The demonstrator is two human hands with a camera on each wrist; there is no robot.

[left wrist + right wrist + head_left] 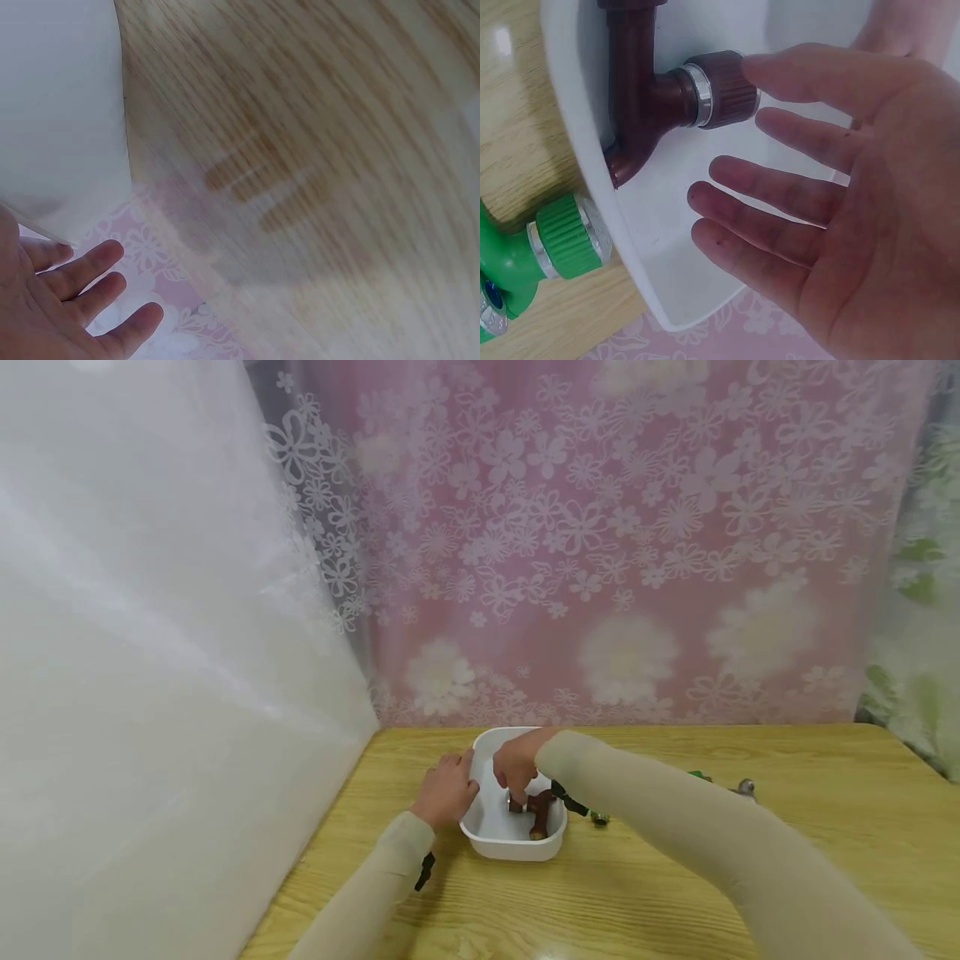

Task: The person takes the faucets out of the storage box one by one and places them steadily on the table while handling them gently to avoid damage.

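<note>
A brown tap (pixel 542 802) with a ribbed knob (pixel 727 88) and silver rings lies inside a white plastic tub (pixel 517 850). My right hand (pixel 517 762) reaches down into the tub from above. In the right wrist view its thumb and index fingertips are right at the end of the knob, while the other fingers extend straight, slightly spread. At the tub's left side, my left hand (pixel 447 789) rests with its fingers at the rim. The left wrist view shows those fingers (pixel 94 264) loosely extended beside the white wall.
A green tap (pixel 566 236) lies on the wooden table (pixel 637 893) just right of the tub. Further right, a silver tap end (pixel 746 787) shows beyond my right sleeve. A pink flowered curtain (pixel 615 543) hangs behind the table, and a white sheet (pixel 165 635) stands at left.
</note>
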